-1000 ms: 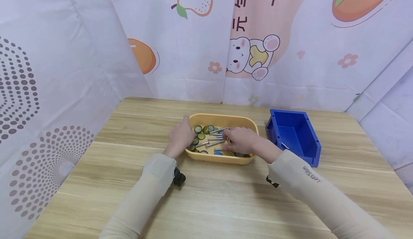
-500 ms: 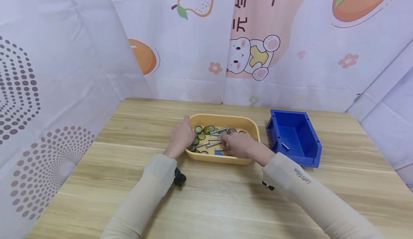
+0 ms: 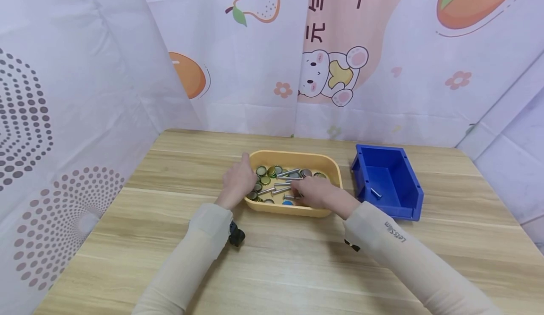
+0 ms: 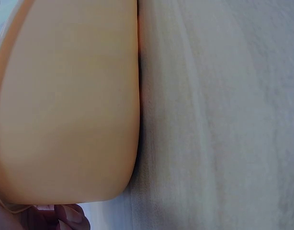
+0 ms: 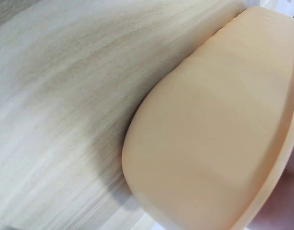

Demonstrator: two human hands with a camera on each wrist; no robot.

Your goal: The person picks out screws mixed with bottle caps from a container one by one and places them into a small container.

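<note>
A shallow yellow-orange plastic tub (image 3: 293, 154) holds several silver bolts (image 3: 280, 190) and several bottle caps (image 3: 261, 170), one of them blue (image 3: 287, 203). My left hand (image 3: 239, 179) grips the tub's left end; in the left wrist view its curled fingertips (image 4: 73, 215) show behind the tub's wall (image 4: 70, 110). Reaching over the right front rim, my right hand (image 3: 316, 192) has its fingertips down among the bolts. I cannot tell whether they pinch one. The tub wall (image 5: 209, 124) hides most of this hand in the right wrist view.
To the right of the tub stands a blue open-front bin (image 3: 412, 183) with one bolt (image 3: 376, 193) in it. The wooden table (image 3: 297, 268) runs back to a printed curtain (image 3: 238, 69). My right forearm (image 3: 403, 244) passes in front of the blue bin.
My right hand has shifted slightly left and toward the front of the tub, uncovering caps at its right back. The bolt in the blue bin lies slightly lower. My left hand stays put.
</note>
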